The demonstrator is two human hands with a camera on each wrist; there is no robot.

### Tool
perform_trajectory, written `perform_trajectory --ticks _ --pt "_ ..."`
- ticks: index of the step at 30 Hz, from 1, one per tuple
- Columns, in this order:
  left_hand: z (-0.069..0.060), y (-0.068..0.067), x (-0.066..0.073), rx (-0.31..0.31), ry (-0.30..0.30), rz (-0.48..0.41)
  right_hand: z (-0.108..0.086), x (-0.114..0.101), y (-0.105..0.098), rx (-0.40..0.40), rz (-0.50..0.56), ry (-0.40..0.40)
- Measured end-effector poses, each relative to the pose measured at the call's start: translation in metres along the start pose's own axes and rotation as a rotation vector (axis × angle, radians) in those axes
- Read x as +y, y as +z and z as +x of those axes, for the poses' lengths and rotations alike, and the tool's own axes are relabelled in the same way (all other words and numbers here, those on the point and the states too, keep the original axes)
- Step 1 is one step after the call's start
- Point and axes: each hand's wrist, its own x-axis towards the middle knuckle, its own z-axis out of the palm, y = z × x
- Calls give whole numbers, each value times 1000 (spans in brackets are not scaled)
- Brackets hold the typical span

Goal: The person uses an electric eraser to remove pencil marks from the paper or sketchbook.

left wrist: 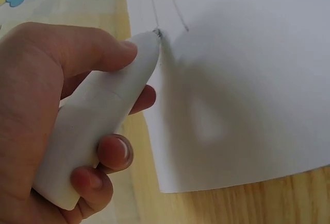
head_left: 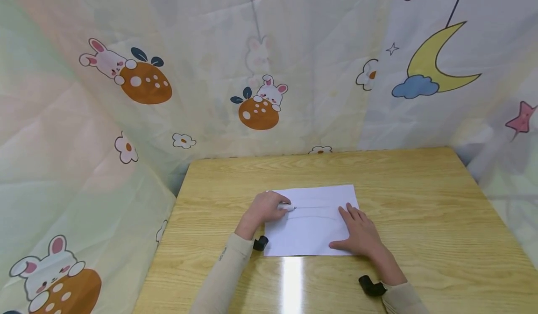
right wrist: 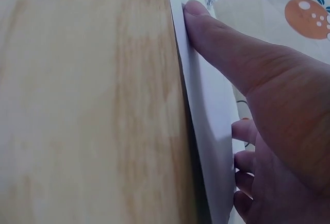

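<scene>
A sheet of white paper (head_left: 311,239) lies on the wooden table with a few thin, faint lines across its upper half. My left hand (head_left: 266,207) holds a chunky white correction pen (left wrist: 98,105), thumb and fingers wrapped round its body. Its small grey tip meets the paper at the left end of one line, as the left wrist view shows. On the paper's right side, my right hand (head_left: 358,230) rests flat with its fingers spread. In the right wrist view, the right thumb (right wrist: 232,44) lies along the sheet near its front edge.
The wooden table (head_left: 420,211) extends on all sides of the paper. Behind and to the left hangs a printed cloth (head_left: 201,71) with rabbits and fruit. Each wrist carries a black device (head_left: 371,286). A bright reflection shows on the table in front of the paper.
</scene>
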Motion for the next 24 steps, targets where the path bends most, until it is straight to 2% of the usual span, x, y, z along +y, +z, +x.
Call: perform_trajectory --ticks 6,10,14,18,24 --pt "-2 0 1 -16 -11 -6 -1 3 2 5 -1 1" --pt "-4 3 1 4 -25 -2 -3 3 5 0 -9 -3" --pt "-1 4 4 25 0 3 -3 2 4 17 -9 -13" --pt "2 3 6 6 13 12 -2 1 3 16 -11 -14" --pt "-2 -2 5 5 -19 40 -3 -2 -1 27 3 -17"
